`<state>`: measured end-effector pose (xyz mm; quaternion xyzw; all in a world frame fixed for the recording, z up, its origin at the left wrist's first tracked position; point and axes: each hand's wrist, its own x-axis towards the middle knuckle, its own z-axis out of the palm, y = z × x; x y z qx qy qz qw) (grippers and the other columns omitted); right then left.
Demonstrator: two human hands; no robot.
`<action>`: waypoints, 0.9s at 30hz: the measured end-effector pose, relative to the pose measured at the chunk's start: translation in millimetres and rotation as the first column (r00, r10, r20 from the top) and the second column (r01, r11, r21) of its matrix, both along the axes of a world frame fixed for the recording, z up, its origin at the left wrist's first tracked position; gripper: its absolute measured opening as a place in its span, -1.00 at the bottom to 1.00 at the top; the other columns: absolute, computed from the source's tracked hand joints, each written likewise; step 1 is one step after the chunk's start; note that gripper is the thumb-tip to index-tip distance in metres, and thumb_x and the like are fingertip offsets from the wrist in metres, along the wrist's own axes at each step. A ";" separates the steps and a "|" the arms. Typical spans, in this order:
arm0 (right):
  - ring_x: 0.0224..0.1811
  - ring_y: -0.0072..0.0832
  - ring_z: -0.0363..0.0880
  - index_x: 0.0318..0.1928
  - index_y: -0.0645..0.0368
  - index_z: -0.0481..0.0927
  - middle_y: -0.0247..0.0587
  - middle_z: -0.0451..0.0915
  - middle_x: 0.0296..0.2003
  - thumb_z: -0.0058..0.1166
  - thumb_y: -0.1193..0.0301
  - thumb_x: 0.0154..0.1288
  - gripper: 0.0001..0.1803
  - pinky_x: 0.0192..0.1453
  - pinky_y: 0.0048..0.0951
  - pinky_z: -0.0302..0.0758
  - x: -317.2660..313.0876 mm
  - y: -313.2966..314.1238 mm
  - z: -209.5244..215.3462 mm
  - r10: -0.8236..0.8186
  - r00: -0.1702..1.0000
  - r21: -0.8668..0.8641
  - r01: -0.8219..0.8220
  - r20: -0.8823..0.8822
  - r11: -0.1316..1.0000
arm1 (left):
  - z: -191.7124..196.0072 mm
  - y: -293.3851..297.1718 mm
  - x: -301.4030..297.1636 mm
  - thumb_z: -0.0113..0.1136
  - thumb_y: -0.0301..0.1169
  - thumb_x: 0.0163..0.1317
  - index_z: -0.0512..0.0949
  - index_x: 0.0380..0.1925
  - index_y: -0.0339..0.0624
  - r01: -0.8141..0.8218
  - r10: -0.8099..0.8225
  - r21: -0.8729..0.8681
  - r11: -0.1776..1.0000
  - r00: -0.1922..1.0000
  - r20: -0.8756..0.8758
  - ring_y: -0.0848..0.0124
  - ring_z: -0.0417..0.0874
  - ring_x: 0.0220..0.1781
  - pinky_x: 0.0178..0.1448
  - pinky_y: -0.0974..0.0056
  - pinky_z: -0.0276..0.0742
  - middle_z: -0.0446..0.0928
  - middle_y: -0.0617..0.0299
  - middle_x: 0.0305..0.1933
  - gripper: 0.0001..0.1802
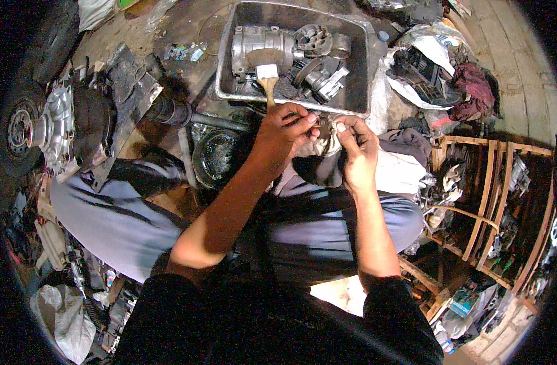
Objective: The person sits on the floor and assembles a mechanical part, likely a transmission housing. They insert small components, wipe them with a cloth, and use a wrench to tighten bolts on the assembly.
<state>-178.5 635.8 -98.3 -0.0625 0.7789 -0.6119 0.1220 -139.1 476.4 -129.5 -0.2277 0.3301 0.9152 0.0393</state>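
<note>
My left hand (290, 129) is closed, its fingertips pinched together in front of the tray; what lies between them is too small to make out. Close by on the right, my right hand (359, 146) pinches a soiled pale rag (334, 143) between thumb and fingers, and the rag hangs toward my lap. A paintbrush (268, 78) with a wooden handle points away over the tray's near rim; its handle end disappears behind my left hand, and I cannot tell whether the hand grips it. The grey metal tray (294, 105) holds a cylindrical compressor body (260, 44), a pulley part (314, 40) and smaller metal pieces.
Left of my legs stands a large metal housing (62, 125), near a wheel (20, 125). A dark round basin (216, 157) sits between my knees and the tray. To the right are a sack of parts (421, 76) and a wooden slatted rack (486, 201).
</note>
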 end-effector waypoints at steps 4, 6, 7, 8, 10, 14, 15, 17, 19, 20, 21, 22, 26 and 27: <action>-0.14 -0.56 0.45 -0.18 0.25 0.61 -0.31 0.60 -0.28 0.06 0.37 0.36 -0.80 0.04 -0.49 0.31 -1.6 0.8 -2.1 0.020 0.983 -0.208 0.019 0.185 0.978 | -9.7 0.4 -0.2 0.26 -0.54 0.27 0.46 -0.23 -0.29 0.003 0.000 0.048 0.999 0.998 -0.066 0.37 0.64 -0.19 -0.01 0.28 0.64 0.59 0.06 -0.14 -0.84; -0.14 -0.57 0.44 -0.19 0.23 0.59 -0.33 0.58 -0.28 0.05 0.37 0.37 -0.82 0.03 -0.49 0.31 -2.3 1.9 -5.2 0.029 0.979 -0.260 0.025 0.200 0.965 | -12.7 0.1 -0.9 0.23 -0.54 0.29 0.48 -0.19 -0.30 0.037 -0.031 0.079 0.996 0.997 -0.075 0.37 0.63 -0.19 0.01 0.28 0.64 0.61 0.04 -0.09 -0.85; -0.14 -0.57 0.43 -0.19 0.22 0.58 -0.34 0.57 -0.28 0.05 0.36 0.38 -0.82 0.03 -0.50 0.31 -2.8 2.1 -6.7 0.035 0.978 -0.288 0.027 0.207 0.957 | -12.9 -0.7 -1.0 0.21 -0.54 0.30 0.49 -0.17 -0.31 0.053 -0.045 0.093 0.994 0.996 -0.080 0.37 0.63 -0.19 0.03 0.27 0.64 0.61 0.03 -0.06 -0.85; -0.15 -0.57 0.42 -0.19 0.22 0.56 -0.33 0.55 -0.29 0.03 0.36 0.39 -0.83 0.03 -0.49 0.31 -4.0 2.6 -8.6 0.027 0.988 -0.236 0.011 0.154 0.972 | -16.7 -0.7 -1.2 0.19 -0.54 0.32 0.50 -0.13 -0.31 0.089 -0.085 0.027 0.996 0.989 -0.122 0.37 0.63 -0.18 0.04 0.27 0.64 0.62 0.03 -0.04 -0.84; -0.15 -0.57 0.40 -0.20 0.20 0.52 -0.32 0.53 -0.30 0.00 0.35 0.42 -0.83 0.04 -0.48 0.31 -5.9 2.3 -10.7 0.020 0.999 -0.129 -0.014 0.047 0.991 | -29.6 1.1 -0.1 0.16 -0.54 0.34 0.51 -0.05 -0.31 0.133 -0.149 -0.095 0.987 0.969 -0.196 0.38 0.63 -0.17 0.06 0.26 0.64 0.62 0.04 0.00 -0.80; -0.18 -0.56 0.40 -0.21 0.22 0.47 -0.27 0.51 -0.31 -0.07 0.37 0.49 -0.83 0.02 -0.44 0.36 -2.9 -6.8 -0.2 0.052 0.987 0.070 -0.042 -0.151 0.997 | -58.3 4.7 4.0 0.14 -0.54 0.36 0.52 0.05 -0.32 0.086 -0.180 -0.267 0.960 0.918 -0.353 0.38 0.63 -0.16 0.08 0.25 0.64 0.62 0.05 0.04 -0.72; -0.19 -0.55 0.41 -0.21 0.22 0.47 -0.27 0.51 -0.32 -0.06 0.38 0.48 -0.84 0.00 -0.44 0.37 -1.7 -8.6 2.2 0.051 0.991 0.041 -0.047 -0.126 0.998 | -68.2 4.3 3.6 0.14 -0.54 0.35 0.52 0.06 -0.33 0.060 -0.190 -0.314 0.948 0.895 -0.404 0.37 0.63 -0.15 0.09 0.26 0.64 0.62 0.05 0.04 -0.71; -0.21 -0.54 0.42 -0.21 0.23 0.47 -0.28 0.51 -0.33 -0.04 0.40 0.48 -0.86 -0.03 -0.44 0.39 -1.1 -7.8 5.4 0.040 0.996 -0.013 -0.041 -0.077 0.999 | -61.3 4.6 0.9 0.15 -0.53 0.35 0.51 0.08 -0.35 0.082 -0.189 -0.277 0.957 0.903 -0.387 0.33 0.65 -0.10 0.12 0.24 0.64 0.61 0.04 0.04 -0.69; -0.20 -0.53 0.46 -0.21 0.24 0.49 -0.27 0.53 -0.33 0.00 0.42 0.45 -0.87 -0.02 -0.44 0.41 -2.1 -5.4 4.9 0.031 0.996 0.039 -0.028 -0.088 0.999 | -57.8 5.1 1.0 0.16 -0.52 0.35 0.50 0.10 -0.40 0.134 -0.165 -0.123 0.983 0.941 -0.295 0.25 0.66 -0.02 0.17 0.20 0.64 0.61 0.02 0.04 -0.66; -0.19 -0.52 0.48 -0.20 0.25 0.50 -0.26 0.55 -0.32 0.02 0.43 0.44 -0.87 -0.01 -0.44 0.41 -2.4 -5.0 4.7 0.029 0.995 0.065 -0.022 -0.093 0.998 | -57.1 4.8 1.2 0.16 -0.52 0.35 0.49 0.11 -0.42 0.144 -0.153 -0.052 0.988 0.950 -0.273 0.21 0.66 0.02 0.20 0.17 0.63 0.60 0.00 0.04 -0.65; -0.17 -0.52 0.50 -0.20 0.26 0.52 -0.25 0.57 -0.32 0.04 0.43 0.43 -0.87 0.01 -0.44 0.42 -2.4 -5.8 4.8 0.034 0.993 0.074 -0.025 -0.114 0.997 | -65.1 5.6 0.9 0.17 -0.52 0.35 0.48 0.11 -0.43 0.145 -0.138 0.000 0.989 0.942 -0.305 0.17 0.66 0.06 0.22 0.15 0.63 0.60 -0.01 0.04 -0.64; -0.16 -0.52 0.51 -0.20 0.27 0.54 -0.24 0.59 -0.31 0.06 0.44 0.42 -0.87 0.02 -0.44 0.42 -2.6 -6.7 4.9 0.038 0.990 0.083 -0.027 -0.134 0.996 | -65.9 5.9 0.9 0.17 -0.52 0.35 0.48 0.12 -0.45 0.130 -0.121 0.004 0.991 0.933 -0.339 0.14 0.65 0.09 0.24 0.13 0.62 0.60 -0.03 0.04 -0.63; -0.10 -0.49 0.57 -0.19 0.30 0.62 -0.18 0.67 -0.25 0.11 0.45 0.38 -0.85 0.07 -0.44 0.44 -2.2 -7.1 4.2 0.059 0.991 0.106 -0.046 -0.123 0.993 | -69.2 7.5 2.7 0.18 -0.51 0.34 0.49 0.09 -0.49 0.061 -0.043 0.031 0.998 0.910 -0.412 0.10 0.64 0.13 0.27 0.12 0.61 0.59 -0.06 0.04 -0.64; -0.10 -0.49 0.57 -0.18 0.31 0.63 -0.17 0.67 -0.24 0.11 0.46 0.37 -0.85 0.07 -0.44 0.44 -1.9 -6.8 2.8 0.062 0.991 0.114 -0.048 -0.121 0.992 | -70.4 6.9 2.2 0.19 -0.51 0.33 0.51 0.08 -0.47 0.070 -0.012 0.141 0.988 0.927 -0.374 0.13 0.65 0.11 0.26 0.14 0.61 0.60 -0.04 0.04 -0.65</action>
